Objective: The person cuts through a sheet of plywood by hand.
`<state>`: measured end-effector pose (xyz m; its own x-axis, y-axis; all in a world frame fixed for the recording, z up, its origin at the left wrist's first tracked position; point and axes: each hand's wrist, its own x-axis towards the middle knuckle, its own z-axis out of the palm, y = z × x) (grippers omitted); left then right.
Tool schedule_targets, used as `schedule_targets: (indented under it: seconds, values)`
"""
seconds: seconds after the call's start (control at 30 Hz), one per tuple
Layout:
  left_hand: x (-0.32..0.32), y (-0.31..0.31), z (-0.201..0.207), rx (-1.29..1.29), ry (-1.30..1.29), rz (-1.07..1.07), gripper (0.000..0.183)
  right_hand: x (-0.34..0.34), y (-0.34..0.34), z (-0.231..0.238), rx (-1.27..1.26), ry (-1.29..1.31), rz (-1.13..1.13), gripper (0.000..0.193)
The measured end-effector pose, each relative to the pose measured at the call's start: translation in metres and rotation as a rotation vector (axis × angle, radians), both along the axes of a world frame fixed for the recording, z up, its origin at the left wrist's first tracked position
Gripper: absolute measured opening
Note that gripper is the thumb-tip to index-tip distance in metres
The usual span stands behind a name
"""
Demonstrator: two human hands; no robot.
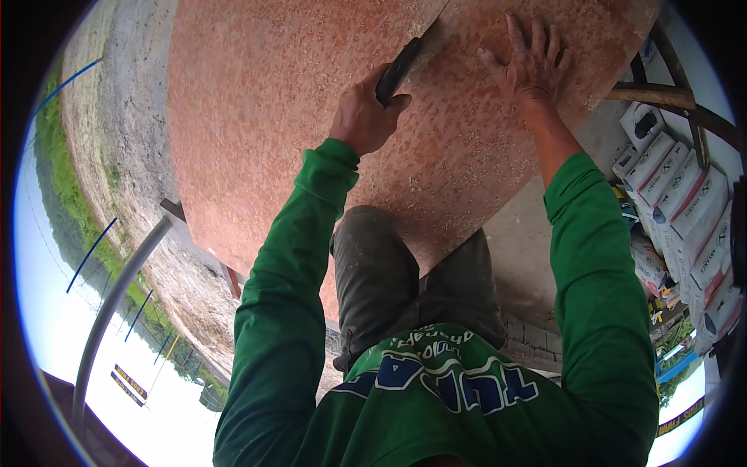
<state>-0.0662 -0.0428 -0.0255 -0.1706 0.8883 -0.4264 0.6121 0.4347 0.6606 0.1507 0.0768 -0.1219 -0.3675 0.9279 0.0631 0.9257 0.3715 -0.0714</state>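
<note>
My left hand [366,117] is wrapped round the black handle of a hand saw [401,70]. Its narrow grey blade points away from me toward the top edge of the view, along a thin line in a large reddish-brown board [264,124]. How deep the blade sits in the board I cannot tell. To the right of the saw, my right hand [534,70] lies flat on the same board, fingers spread and holding nothing. Pale sawdust is strewn over the board's surface around both hands. My knees are at the board's near edge.
Stacked white bags [685,194] stand on the right, beside a curved wooden frame [654,95]. A grey pipe [117,288] rises at the left, with rough ground [136,117] beyond the board. Concrete floor [521,233] shows below the board's right edge.
</note>
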Motion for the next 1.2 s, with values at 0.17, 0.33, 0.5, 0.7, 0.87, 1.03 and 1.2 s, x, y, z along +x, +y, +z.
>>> schedule_targets:
  seconds: [0.17, 0.33, 0.5, 0.7, 0.87, 1.03, 1.2]
  values:
    - [-0.009, -0.018, 0.071, -0.118, -0.051, 0.011, 0.056, -0.016, -0.002, 0.007, -0.083, -0.156, -0.018, 0.074]
    - [-0.024, -0.106, 0.157, -0.274, -0.045, 0.067, 0.059, 0.013, 0.001, -0.004, -0.066, -0.166, -0.011, 0.076]
    - [-0.023, -0.122, 0.15, -0.191, -0.004, 0.06, 0.053, 0.015, -0.002, -0.004, -0.037, -0.134, 0.032, 0.08]
    - [0.011, -0.012, 0.012, -0.192, 0.041, 0.088, 0.038, 0.002, -0.008, -0.003, -0.01, -0.041, 0.088, 0.08]
    - [0.001, -0.066, 0.077, -0.226, -0.097, 0.13, 0.042, 0.017, 0.003, -0.012, 0.024, -0.019, 0.115, 0.081]
    - [-0.016, -0.146, 0.161, -0.24, 0.007, 0.172, 0.045, 0.02, -0.001, -0.01, -0.017, -0.064, 0.097, 0.082]
    - [-0.009, -0.069, 0.057, -0.241, -0.029, 0.158, 0.036, 0.008, -0.003, 0.001, -0.1, -0.098, 0.053, 0.084]
